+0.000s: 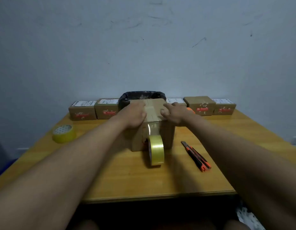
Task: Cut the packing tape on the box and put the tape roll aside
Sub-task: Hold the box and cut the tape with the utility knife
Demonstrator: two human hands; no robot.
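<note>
- Resting flat on top of the cardboard box (167, 135), the left hand (135, 114) lies palm down on the left part of the lid, fingers loosely spread and holding nothing.
- The right hand (173, 112) lies on the right part of the lid, fingers slightly curled and pressed to the cardboard, also gripping nothing.
- The box stands mid-table on the wooden table (127, 176), with a strip of packing tape (151, 110) running along the middle of its lid between the two hands and down its near face.
- That strip is uncut and joins the tape roll (156, 151), which stands on edge on the table just in front of the box's near face.
- An orange and black utility knife (196, 156) lies on the table right of the roll, near but apart from it.
- A second yellow roll (64, 133) lies flat well to the left.
- A row of small labelled boxes (82, 110) lines the far edge of the table, on both sides of a bin with a black liner (142, 95) behind the main box.
</note>
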